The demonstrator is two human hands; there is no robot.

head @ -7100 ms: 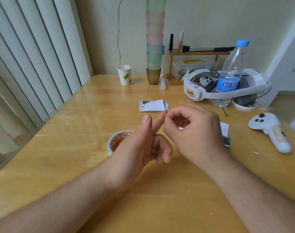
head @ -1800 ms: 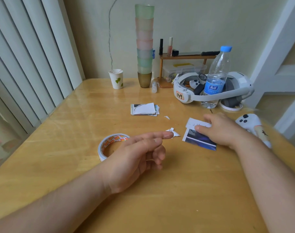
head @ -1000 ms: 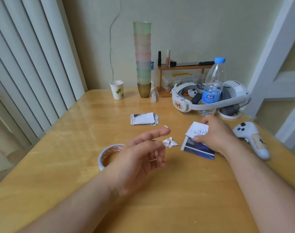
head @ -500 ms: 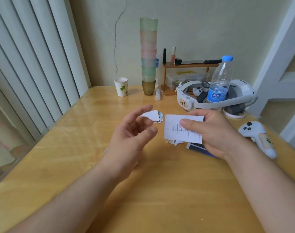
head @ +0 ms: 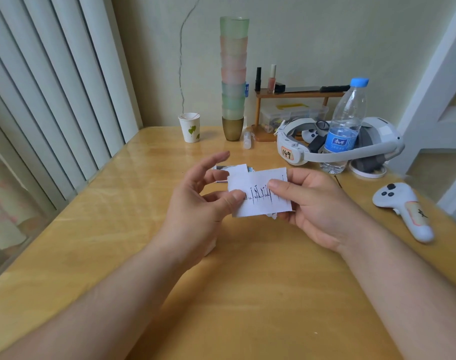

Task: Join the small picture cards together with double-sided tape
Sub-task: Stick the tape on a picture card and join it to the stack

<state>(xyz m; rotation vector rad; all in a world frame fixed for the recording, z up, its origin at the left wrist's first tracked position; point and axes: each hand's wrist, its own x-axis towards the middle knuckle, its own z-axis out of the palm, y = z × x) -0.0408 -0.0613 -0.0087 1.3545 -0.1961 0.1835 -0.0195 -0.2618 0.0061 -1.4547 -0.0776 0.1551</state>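
I hold one small card (head: 260, 202) above the middle of the table, its white back with black ink marks facing me. My right hand (head: 312, 206) grips its right side, thumb on top. My left hand (head: 198, 203) pinches its left edge between thumb and fingers, index finger raised. Behind the card, part of the stack of small cards (head: 233, 168) shows on the table. The tape roll is hidden behind my left hand. A bit of crumpled white backing paper (head: 273, 216) peeks out below the card.
A white controller (head: 403, 209) lies at the right. A headset (head: 338, 149), a water bottle (head: 345, 126), a wooden shelf (head: 297, 96), a tall stack of cups (head: 233, 76) and a paper cup (head: 190, 127) stand at the back. Vertical blinds (head: 53, 87) line the left edge.
My right hand lifted the card off the table and brought it to the centre. My left hand closed in and took hold of its left edge.
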